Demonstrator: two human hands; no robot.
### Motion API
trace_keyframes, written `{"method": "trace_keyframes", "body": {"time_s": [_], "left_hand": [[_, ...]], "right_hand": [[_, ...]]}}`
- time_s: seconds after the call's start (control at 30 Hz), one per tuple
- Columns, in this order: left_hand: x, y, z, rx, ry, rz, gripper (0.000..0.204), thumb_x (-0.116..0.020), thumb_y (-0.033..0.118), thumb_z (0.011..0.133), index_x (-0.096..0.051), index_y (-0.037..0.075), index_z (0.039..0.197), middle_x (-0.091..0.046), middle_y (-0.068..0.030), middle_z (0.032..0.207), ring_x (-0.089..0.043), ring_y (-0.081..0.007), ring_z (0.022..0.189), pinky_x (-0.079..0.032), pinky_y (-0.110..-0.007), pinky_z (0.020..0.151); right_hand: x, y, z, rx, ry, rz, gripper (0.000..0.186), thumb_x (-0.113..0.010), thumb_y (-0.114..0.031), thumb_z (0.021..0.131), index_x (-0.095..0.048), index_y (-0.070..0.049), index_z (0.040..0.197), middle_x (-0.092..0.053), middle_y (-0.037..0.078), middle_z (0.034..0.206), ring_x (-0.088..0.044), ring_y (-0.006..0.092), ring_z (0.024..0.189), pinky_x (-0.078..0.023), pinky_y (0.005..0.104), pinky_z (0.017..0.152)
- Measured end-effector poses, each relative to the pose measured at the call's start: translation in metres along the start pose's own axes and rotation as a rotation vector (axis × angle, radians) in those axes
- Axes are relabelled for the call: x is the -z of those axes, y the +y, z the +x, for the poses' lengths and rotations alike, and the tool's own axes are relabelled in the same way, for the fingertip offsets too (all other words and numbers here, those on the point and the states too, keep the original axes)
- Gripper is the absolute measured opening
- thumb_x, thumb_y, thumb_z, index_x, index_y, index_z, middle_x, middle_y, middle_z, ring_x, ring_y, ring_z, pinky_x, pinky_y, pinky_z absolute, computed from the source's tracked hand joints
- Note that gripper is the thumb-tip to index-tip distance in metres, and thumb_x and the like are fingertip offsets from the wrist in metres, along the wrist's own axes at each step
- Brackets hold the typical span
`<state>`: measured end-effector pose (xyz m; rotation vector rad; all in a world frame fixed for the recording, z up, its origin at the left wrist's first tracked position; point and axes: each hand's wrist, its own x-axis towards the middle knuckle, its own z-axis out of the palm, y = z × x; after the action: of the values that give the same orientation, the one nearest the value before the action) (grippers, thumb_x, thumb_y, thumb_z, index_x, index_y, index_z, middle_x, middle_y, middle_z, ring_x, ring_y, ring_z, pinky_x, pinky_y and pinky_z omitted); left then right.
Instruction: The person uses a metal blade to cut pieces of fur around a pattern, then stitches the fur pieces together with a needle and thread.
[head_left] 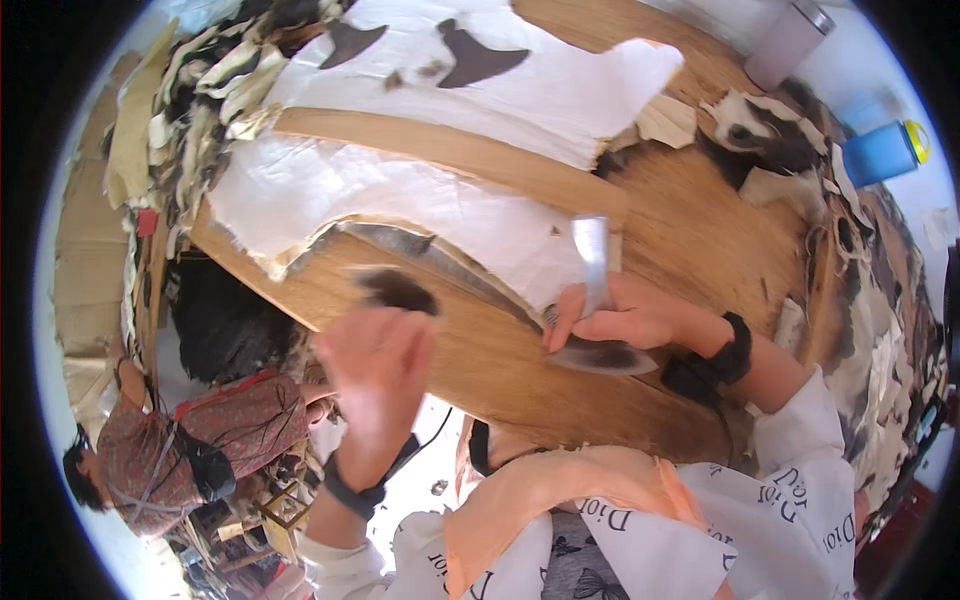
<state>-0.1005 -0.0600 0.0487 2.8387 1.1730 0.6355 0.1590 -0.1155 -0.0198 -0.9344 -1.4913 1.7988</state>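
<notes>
My right hand (625, 318) is closed around a metal knife; its curved, crescent-shaped blade (605, 357) points toward me and its pale flat shank (590, 245) sticks up past my thumb. It is held over the wooden board, by the near edge of a white hide (400, 190). Smeared by motion, my left hand (375, 360) is lifted near the board's left edge, its fingers closed on a small dark piece of fur (397, 290). The hide lies skin side up, with a curved edge and dark hair showing along its cutaway.
A second white hide (450, 90) lies farther back with dark fur pieces (480, 58) on it. Fur scraps (215, 80) heap at the left and right. A blue bottle (880, 155) and a pinkish tumbler (785, 45) stand far right. Another person (200, 440) is at the left.
</notes>
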Motion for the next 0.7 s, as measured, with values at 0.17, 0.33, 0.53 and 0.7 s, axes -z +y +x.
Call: {"method": "trace_keyframes", "body": {"time_s": [0.17,0.33,0.53,0.7], "left_hand": [[-0.033,0.011,-0.017,0.031,-0.025,-0.396,0.029,-0.075,0.016,0.066,-0.064,0.007,0.091,-0.059,-0.0074,0.075,-0.057,-0.0237,0.07,-0.046,-0.036,0.063],[-0.015,0.068,0.009,0.539,-0.455,-1.148,0.085,-0.08,0.025,0.063,-0.035,0.007,0.133,-0.056,-0.0094,0.081,-0.055,-0.0214,0.072,-0.046,-0.031,0.066],[-0.049,0.073,0.019,-0.011,-0.23,-0.961,0.061,-0.073,0.023,0.064,-0.044,0.005,0.116,-0.053,-0.0133,0.093,-0.053,-0.0304,0.085,-0.045,-0.037,0.07],[-0.03,0.072,0.022,-0.218,-0.226,-0.976,0.03,-0.054,0.012,0.072,-0.049,0.007,0.101,-0.051,-0.0127,0.089,-0.05,-0.0314,0.078,-0.043,-0.036,0.062]], "right_hand": [[-0.01,-0.023,-0.006,0.014,0.231,-0.092,0.015,-0.05,-0.011,0.08,-0.059,-0.003,0.089,-0.059,0.005,0.082,-0.052,0.0145,0.077,-0.04,0.028,0.069],[-0.03,-0.06,-0.005,0.363,0.593,-0.677,0.012,-0.059,-0.01,0.078,-0.052,-0.004,0.084,-0.05,0.01,0.072,-0.051,0.0237,0.062,-0.041,0.0326,0.057],[-0.041,-0.073,-0.016,0.48,0.658,-0.941,0.025,-0.068,-0.024,0.075,-0.053,-0.007,0.084,-0.047,0.008,0.075,-0.052,0.0248,0.058,-0.042,0.0315,0.046],[-0.046,-0.081,-0.019,0.576,0.266,-0.933,0.012,-0.059,-0.019,0.08,-0.054,-0.009,0.083,-0.046,0.009,0.076,-0.053,0.027,0.064,-0.044,0.034,0.05]]}}
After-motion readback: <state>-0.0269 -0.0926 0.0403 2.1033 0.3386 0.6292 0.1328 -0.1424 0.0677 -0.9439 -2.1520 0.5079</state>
